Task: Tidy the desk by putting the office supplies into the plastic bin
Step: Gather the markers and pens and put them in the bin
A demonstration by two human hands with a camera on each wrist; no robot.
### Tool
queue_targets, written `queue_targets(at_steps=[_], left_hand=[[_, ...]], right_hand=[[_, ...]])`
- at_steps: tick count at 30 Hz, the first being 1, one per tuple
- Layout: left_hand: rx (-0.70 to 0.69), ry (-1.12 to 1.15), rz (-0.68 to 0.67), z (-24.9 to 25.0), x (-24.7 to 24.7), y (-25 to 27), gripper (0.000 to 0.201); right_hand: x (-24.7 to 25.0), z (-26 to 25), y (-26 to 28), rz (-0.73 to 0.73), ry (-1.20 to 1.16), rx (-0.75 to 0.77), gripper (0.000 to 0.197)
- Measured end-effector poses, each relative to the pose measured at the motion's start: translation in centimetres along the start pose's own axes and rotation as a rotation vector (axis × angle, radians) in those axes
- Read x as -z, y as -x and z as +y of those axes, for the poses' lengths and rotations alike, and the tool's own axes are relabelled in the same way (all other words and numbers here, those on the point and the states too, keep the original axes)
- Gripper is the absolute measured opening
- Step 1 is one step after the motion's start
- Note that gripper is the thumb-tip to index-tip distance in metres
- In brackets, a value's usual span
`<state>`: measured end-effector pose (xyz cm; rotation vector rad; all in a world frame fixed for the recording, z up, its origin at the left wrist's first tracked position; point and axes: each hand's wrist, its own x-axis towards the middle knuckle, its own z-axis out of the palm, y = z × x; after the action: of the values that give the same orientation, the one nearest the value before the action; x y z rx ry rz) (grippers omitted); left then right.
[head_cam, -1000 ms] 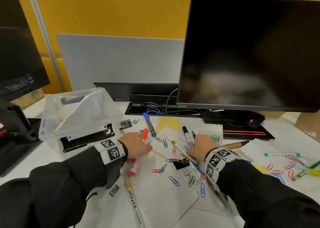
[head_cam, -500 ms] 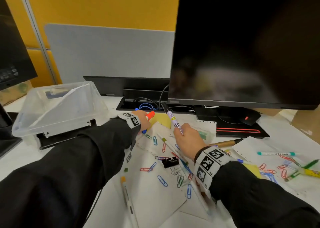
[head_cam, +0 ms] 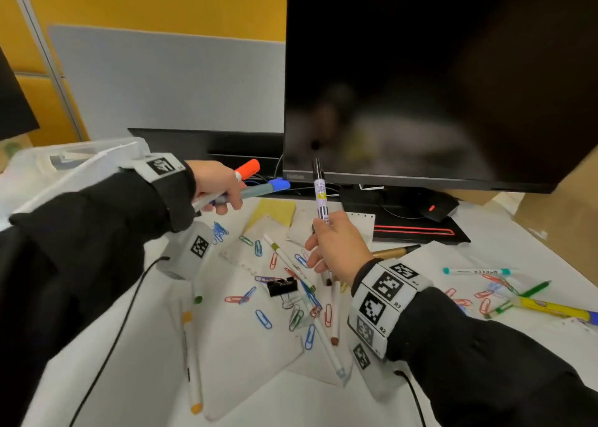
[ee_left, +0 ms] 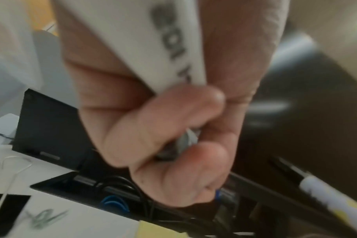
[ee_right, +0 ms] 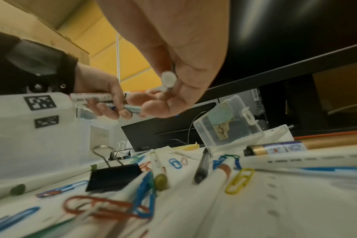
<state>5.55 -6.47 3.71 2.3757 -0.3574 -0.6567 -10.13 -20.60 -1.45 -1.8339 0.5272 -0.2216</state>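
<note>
My left hand [head_cam: 216,183] is raised above the desk and grips two markers together, an orange-capped marker [head_cam: 247,169] and a blue-capped marker [head_cam: 278,185]. In the left wrist view my fingers [ee_left: 153,128] curl round a white barrel [ee_left: 132,40]. My right hand [head_cam: 335,245] holds a white black-capped marker [head_cam: 320,196] upright in front of the monitor; its round end [ee_right: 168,78] shows in the right wrist view. The clear plastic bin [head_cam: 81,161] stands at the far left, blurred and partly hidden behind my left arm.
Paper sheets [head_cam: 246,345] on the desk carry several coloured paper clips, a black binder clip [head_cam: 282,286] and several loose markers. A large monitor [head_cam: 420,70] stands close behind, with a mouse [head_cam: 433,208] under it. More pens [head_cam: 550,310] lie at the right, and a small clear box [ee_right: 224,127] sits nearby.
My left hand took up the blue-capped marker alongside the orange one and rose off the desk. My right hand lifted the black-capped marker and stood it upright.
</note>
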Motion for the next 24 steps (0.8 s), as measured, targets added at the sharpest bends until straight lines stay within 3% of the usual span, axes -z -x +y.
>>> queue_targets(at_steps=[5, 8, 11, 17, 22, 24], left_hand=[[-0.065, 0.172, -0.21, 0.7, -2.4, 4.5, 0.028], [-0.169, 0.335, -0.169, 1.4, -4.4, 5.7, 0.023], [-0.243, 0.45, -0.141, 2.6, -5.7, 6.2, 0.037], [-0.202, 0.402, -0.072, 2.9, -7.8, 6.0, 0.025], [-0.181, 0.608, -0.035, 2.8, -8.5, 5.4, 0.019], [-0.167, 0.657, -0.094, 3.3, -9.3, 5.4, 0.021]], right_hand=[[0.3, 0.1, 1.6, -0.035, -0.036, 0.049, 0.011], [0.2, -0.3, 2.5, -0.103, -0.057, 0.072, 0.01], [-0.2, -0.9, 3.2, -0.187, -0.033, 0.119, 0.009], [1.1, -1.0, 3.4, -0.201, 0.204, 0.204, 0.022], [4.1, -2.2, 4.1, -0.311, 0.267, 0.033, 0.031], [5.9, -1.9, 3.8, -0.254, 0.327, -0.066, 0.029]])
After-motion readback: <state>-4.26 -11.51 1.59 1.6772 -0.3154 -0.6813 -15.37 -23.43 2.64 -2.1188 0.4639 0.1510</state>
